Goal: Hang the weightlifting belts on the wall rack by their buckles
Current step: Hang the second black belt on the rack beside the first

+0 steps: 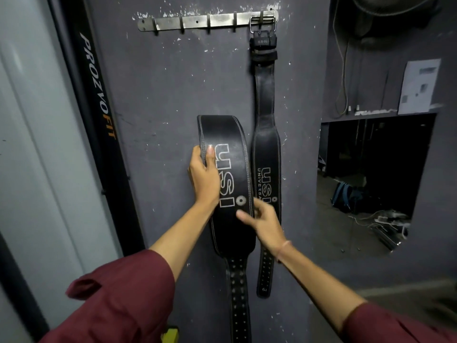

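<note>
Clasping fingers of the left hand (204, 177) are holding the first belt's (231, 132) left edge, while the right hand (267, 224) is pinching its right edge lower down, near the wall (160, 82). Just right, the second belt (265, 95) is hanging by its buckle (262, 24) from the rightmost of five rack (197, 21) hooks.

On the wall rack (207, 21), the rightmost hook is taken by the hung belt (265, 134), which drops straight below it. The four hooks to its left stand free, with open wall beneath them down to the held belt (227, 181). A black upright (99, 95) bounds the rack's left.
</note>
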The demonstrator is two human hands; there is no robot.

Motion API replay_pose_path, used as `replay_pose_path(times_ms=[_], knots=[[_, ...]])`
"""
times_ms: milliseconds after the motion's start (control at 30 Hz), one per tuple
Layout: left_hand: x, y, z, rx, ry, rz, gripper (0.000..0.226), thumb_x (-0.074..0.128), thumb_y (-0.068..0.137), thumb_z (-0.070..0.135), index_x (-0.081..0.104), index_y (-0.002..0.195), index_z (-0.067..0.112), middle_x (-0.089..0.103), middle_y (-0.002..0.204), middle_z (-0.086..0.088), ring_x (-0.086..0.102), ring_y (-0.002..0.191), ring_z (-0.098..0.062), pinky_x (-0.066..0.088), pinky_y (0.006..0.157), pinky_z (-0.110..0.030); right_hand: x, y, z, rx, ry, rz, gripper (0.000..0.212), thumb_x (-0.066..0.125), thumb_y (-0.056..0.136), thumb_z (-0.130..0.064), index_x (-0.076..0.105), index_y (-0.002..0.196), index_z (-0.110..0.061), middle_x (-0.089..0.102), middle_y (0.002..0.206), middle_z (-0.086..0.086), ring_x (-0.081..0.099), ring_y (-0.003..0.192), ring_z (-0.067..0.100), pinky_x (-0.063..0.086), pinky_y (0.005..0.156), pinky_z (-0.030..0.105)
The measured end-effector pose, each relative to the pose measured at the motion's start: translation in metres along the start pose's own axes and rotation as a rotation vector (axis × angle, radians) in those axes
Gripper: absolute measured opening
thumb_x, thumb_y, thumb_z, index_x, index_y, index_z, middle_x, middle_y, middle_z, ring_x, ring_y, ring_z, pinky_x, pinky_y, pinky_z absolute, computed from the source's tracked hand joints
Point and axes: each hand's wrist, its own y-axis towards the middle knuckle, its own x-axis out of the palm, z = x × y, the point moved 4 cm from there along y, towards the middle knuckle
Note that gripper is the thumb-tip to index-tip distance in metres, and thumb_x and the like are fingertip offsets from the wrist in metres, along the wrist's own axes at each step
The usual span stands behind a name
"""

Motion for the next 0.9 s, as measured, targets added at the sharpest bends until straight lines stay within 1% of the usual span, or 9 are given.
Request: replay_pose_path(times_ms=[100,200,300,433,600,700,733,833,900], knots=[[0.0,0.002,-0.001,-0.025,-0.005,0.052,0.023,0.049,0.103,0.025,0.057,0.093,0.006,0.062,0.08,0.003,0.058,0.073,-0.01,0.048,0.069,-0.027,0.005,0.031,-0.038,-0.058,0.044,0.028,0.031,0.068,0.09,-0.005,0.061,0.118,0.005,0.071,0.104,0.013,0.069,0.089,0.025,0.058,0.082,0.037],[-0.002,0.007,-0.001,-0.055,-0.018,0.092,0.019,0.05,0.103,0.024,0.058,0.091,0.01,0.06,0.077,0.005,0.054,0.07,-0.009,0.046,0.068,-0.025,0.004,0.021,-0.031,-0.08,0.049,-0.034,0.027,0.067,0.088,0.002,0.065,0.115,0.002,0.073,0.111,0.011,0.07,0.101,0.021,0.057,0.087,0.03],[0.0,0.008,0.001,-0.063,-0.036,0.061,0.017,0.051,0.102,0.024,0.059,0.093,0.013,0.06,0.079,0.003,0.055,0.073,-0.01,0.047,0.07,-0.026,-0.007,-0.013,0.02,0.045,-0.015,-0.087,0.033,0.073,0.084,-0.001,0.067,0.116,-0.008,0.074,0.115,0.004,0.069,0.11,0.02,0.054,0.098,0.037],[0.006,0.01,0.009,-0.065,-0.066,-0.019,0.019,0.05,0.102,0.023,0.058,0.093,0.009,0.061,0.08,0.0,0.057,0.076,-0.014,0.05,0.072,-0.031,-0.014,-0.04,0.052,0.143,-0.079,-0.089,0.029,0.074,0.084,-0.003,0.07,0.109,-0.017,0.076,0.109,-0.002,0.068,0.113,0.024,0.056,0.094,0.033],[0.012,0.016,0.018,-0.027,-0.069,-0.112,0.028,0.049,0.103,0.027,0.057,0.092,0.003,0.062,0.08,-0.002,0.058,0.073,-0.01,0.05,0.07,-0.033,0.005,0.004,-0.037,-0.037,0.122,-0.021,0.041,0.073,0.086,-0.01,0.06,0.125,-0.006,0.073,0.116,0.003,0.069,0.109,0.02,0.055,0.094,0.031],[0.014,0.018,0.028,-0.03,-0.043,-0.203,0.027,0.047,0.104,0.028,0.058,0.098,0.003,0.065,0.084,0.001,0.061,0.074,-0.005,0.052,0.071,-0.025,0.011,0.032,-0.087,-0.131,0.158,0.035,0.035,0.072,0.084,-0.002,0.06,0.117,-0.008,0.074,0.096,0.001,0.07,0.079,0.017,0.056,0.063,0.03],[0.014,0.02,0.03,-0.041,-0.034,-0.225,0.028,0.047,0.104,0.029,0.058,0.102,0.004,0.066,0.088,0.002,0.063,0.078,-0.006,0.054,0.074,-0.026,0.011,0.037,-0.094,-0.151,0.162,0.054,0.033,0.071,0.083,0.0,0.061,0.113,-0.008,0.073,0.091,0.003,0.068,0.074,0.019,0.052,0.061,0.032],[0.008,0.021,0.032,-0.045,0.051,-0.208,0.028,0.047,0.102,0.038,0.057,0.104,0.012,0.068,0.092,0.008,0.065,0.085,-0.005,0.053,0.08,-0.027,0.016,0.042,-0.104,-0.181,0.201,0.076,0.034,0.072,0.08,0.002,0.061,0.112,0.0,0.071,0.095,0.016,0.064,0.082,0.031,0.045,0.075,0.05],[0.003,0.005,0.027,-0.042,0.09,-0.2,0.027,0.047,0.101,0.042,0.053,0.106,0.017,0.068,0.097,0.01,0.066,0.09,-0.002,0.051,0.08,-0.024,0.018,0.046,-0.109,-0.173,0.217,0.102,0.033,0.07,0.08,0.007,0.061,0.112,0.007,0.071,0.097,0.02,0.066,0.083,0.031,0.051,0.077,0.046]])
